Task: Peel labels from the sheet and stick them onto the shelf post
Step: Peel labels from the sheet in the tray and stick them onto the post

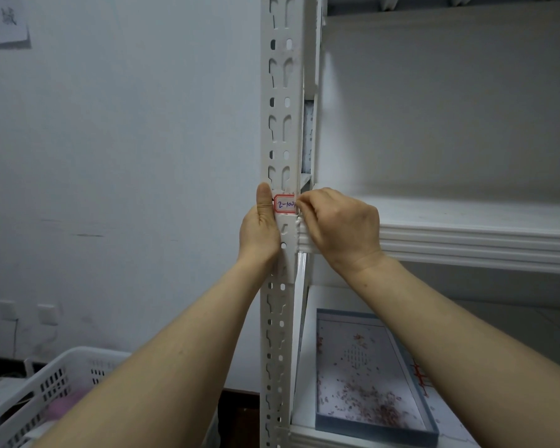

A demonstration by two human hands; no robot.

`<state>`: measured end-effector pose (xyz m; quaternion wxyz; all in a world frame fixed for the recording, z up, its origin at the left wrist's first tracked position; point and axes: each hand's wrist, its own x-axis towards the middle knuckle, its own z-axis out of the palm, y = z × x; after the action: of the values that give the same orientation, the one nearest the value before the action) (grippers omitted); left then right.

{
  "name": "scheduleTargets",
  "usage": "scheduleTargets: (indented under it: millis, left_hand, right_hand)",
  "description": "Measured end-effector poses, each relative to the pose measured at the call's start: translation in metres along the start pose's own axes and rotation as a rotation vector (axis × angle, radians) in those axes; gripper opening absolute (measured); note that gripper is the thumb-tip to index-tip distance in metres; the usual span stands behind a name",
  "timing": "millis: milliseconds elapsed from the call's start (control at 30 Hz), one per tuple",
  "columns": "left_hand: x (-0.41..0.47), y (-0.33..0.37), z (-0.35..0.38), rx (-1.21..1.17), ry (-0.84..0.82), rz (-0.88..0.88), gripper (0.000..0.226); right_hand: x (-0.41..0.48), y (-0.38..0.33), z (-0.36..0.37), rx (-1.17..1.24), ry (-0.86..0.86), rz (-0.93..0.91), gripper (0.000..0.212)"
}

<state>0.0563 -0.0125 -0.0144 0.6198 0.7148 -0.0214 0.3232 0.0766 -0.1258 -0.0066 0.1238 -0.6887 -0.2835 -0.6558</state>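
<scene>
A white perforated shelf post [280, 101] runs up the middle of the view. A red-bordered white label [284, 204] with blue handwriting lies flat on the post at hand height. My left hand [261, 226] wraps the post's left side, thumb upright against the label's left edge. My right hand [338, 226] comes in from the right, its fingertips pinched at the label's right edge where it wraps the post's corner. A red-lined label sheet [421, 376] shows partly behind my right forearm on the lower shelf.
A grey-blue tray [432, 430] holding small reddish scraps sits on the lower shelf. A white shelf board [479, 244] juts out to the right. A white slotted plastic crate [39, 396] stands at lower left, with wall sockets [26, 313] above it.
</scene>
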Motion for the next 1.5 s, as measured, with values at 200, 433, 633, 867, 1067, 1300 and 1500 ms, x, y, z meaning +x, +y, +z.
scheduleTargets:
  millis: [200,433,633,867,1067,1300,1500]
  left_hand:
    - [-0.001,0.001,0.000,-0.017,0.002,-0.016,0.064]
    - [-0.001,0.002,0.001,-0.006,0.012,0.000,0.068]
    - [0.001,-0.001,-0.002,-0.011,0.001,0.002,0.069]
    - [-0.006,0.013,-0.005,0.058,-0.027,-0.085,0.059]
    - [-0.034,-0.001,-0.002,0.308,0.270,0.020,0.048]
    - [-0.092,-0.009,0.022,0.170,-0.013,0.501,0.021]
    - [-0.101,-0.023,0.046,-0.012,-0.207,-0.118,0.020]
  right_hand:
    - [0.000,-0.003,-0.003,0.013,-0.012,0.022,0.027]
    - [0.013,-0.006,-0.008,0.048,-0.070,0.214,0.015]
    - [0.013,-0.001,-0.022,0.387,-0.231,0.456,0.018]
    - [0.016,-0.008,-0.060,0.984,-0.248,0.875,0.019]
    - [-0.008,-0.010,-0.081,1.185,-0.401,1.242,0.021]
    - [-0.051,0.004,-0.090,1.419,-0.443,1.709,0.014]
    - [-0.086,0.020,-0.093,1.527,-0.451,1.866,0.012]
